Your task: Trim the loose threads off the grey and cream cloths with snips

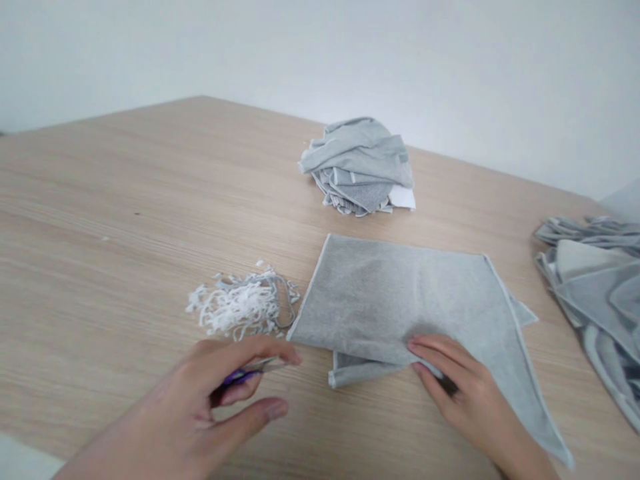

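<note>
A grey cloth piece with pale stitched edges lies spread on the table, its near edge partly folded over. My right hand pinches that near edge between thumb and fingers. In my left hand is a pair of small thread snips with purple on the handle, held by the curled fingers. The thumb and index finger of that hand are apart, just off the cloth's left corner. Beyond them lies a heap of white and grey thread trimmings. Most of the snips' handle is hidden in the palm.
A stack of crumpled grey cloth pieces sits near the back edge of the wood-grain table. More grey cloth is piled at the right. A pale wall stands behind the table.
</note>
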`<state>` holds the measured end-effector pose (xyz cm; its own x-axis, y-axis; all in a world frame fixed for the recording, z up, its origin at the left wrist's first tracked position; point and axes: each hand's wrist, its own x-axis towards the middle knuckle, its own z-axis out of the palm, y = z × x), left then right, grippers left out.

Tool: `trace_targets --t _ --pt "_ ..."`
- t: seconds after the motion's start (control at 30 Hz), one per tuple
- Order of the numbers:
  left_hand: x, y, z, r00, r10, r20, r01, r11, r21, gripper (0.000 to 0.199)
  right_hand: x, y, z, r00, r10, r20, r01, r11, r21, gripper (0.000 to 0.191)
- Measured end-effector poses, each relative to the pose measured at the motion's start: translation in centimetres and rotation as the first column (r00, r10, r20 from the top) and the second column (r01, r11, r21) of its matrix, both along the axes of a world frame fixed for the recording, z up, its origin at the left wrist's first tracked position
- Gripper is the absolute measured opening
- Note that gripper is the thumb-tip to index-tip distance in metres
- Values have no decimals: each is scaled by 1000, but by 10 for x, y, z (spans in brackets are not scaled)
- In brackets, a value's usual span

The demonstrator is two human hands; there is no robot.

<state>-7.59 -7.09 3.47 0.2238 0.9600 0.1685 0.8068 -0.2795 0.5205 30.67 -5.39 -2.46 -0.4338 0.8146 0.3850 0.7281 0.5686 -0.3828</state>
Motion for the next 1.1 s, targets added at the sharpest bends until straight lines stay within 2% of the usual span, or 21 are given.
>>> trace_targets --t 0.03,0.1,0.27,0.47,0.53,0.63,0.73,0.93,1.1 --pt "0 7 4 996 -91 -26 89 994 -66 32 0 0 -1 1000 4 5 -4 1000 7 29" --pt "2 26 10 980 -191 -52 184 975 -125 29 0 -1 -2 1000 8 6 -8 1000 4 29" --pt "16 68 17 932 -334 -141 309 935 -172 30 -2 -2 -6 997 -24 -68 24 1000 -5 28" --pt "38 84 11 803 -518 -296 441 849 -292 47 -5 0 -8 989 -42 -141 43 999 3 25" --pt "42 87 6 783 -529 -327 451 845 -289 47 -6 1 -7 987 -48 -151 49 999 0 23" --pt "44 91 -2 785 -511 -349 447 859 -250 30 -7 2 -8 986 -56 -158 58 998 6 23" --pt "44 95 -5 791 -507 -344 463 862 -206 24 -7 1 -7 985 -66 -158 70 997 21 26" --pt "47 96 2 830 -487 -272 495 868 -41 28 -4 -1 1 989 -91 -116 97 994 41 29" --pt "51 97 8 842 -478 -250 513 853 97 30 0 -3 1 998 -54 -9 55 997 56 38"
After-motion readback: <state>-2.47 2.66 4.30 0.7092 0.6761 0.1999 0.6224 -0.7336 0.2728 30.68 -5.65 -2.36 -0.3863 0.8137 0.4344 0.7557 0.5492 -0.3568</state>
